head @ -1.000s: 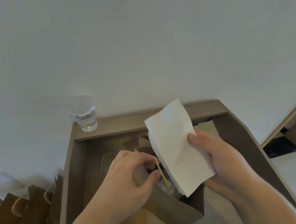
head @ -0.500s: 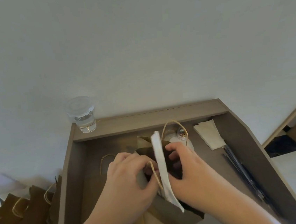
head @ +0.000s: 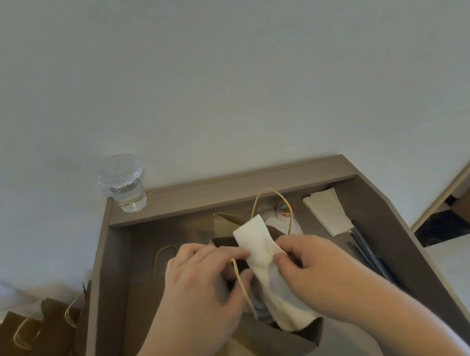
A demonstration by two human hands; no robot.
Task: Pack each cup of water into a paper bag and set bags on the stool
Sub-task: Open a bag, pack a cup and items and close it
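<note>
Turned since half a second ago, the napkin (head: 261,257) now shows its flat face. Fingers (head: 287,255) of the right hand (head: 319,273) pinch its middle, and left hand (head: 202,291) fingers (head: 230,255) curl round the rim of the paper bag (head: 277,344). The napkin's long axis runs away from the person, its near end inside the bag's upward mouth. A cup of water (head: 126,189) stands beyond the bag, to its left

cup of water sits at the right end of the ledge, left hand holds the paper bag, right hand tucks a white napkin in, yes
One slip: the head view shows the cup of water at the left end of the ledge, not the right. The left hand does hold the paper bag and the right hand tucks the white napkin in.
</note>
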